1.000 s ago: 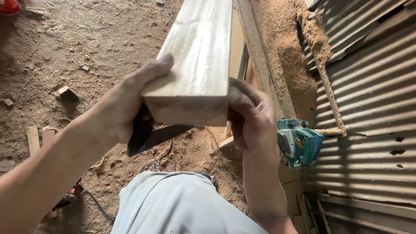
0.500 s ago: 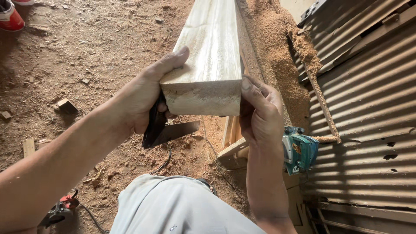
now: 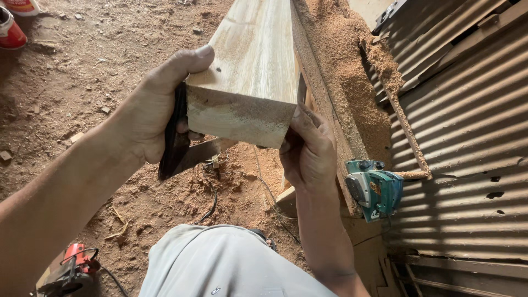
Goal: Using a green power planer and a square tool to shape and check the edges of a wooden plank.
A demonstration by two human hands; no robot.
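Head view: a person looks down the length of a thick pale wooden beam [image 3: 254, 60], its sawn end raised toward the camera.
Left hand: the left hand [image 3: 157, 110] clasps the beam's left face at the near end, thumb laid along the top edge; the same hand pins a dark square tool [image 3: 177, 146] flat against the wood, its blade running under the end grain.
Right hand: the right hand [image 3: 309, 151] cups the beam's lower right corner, fingertips pressed to the end face, palm beneath.
Grip: both hands are closed firmly on the timber, the left one on beam and square together.
Beam position: held up off the ground between the hands, its far end running away toward the top of the frame, beside a plank heaped with sawdust [image 3: 344, 71].
Right side: a teal electric planer [image 3: 375, 188] sits by a corrugated metal wall [image 3: 467, 143].
Ground: dirt floor [image 3: 82, 66] strewn with shavings and wood scraps; a red power tool [image 3: 71, 267] lies at lower left, a red-and-white container [image 3: 11, 33] at upper left.
Foreground: the person's light grey garment [image 3: 225, 264] fills the lower centre.
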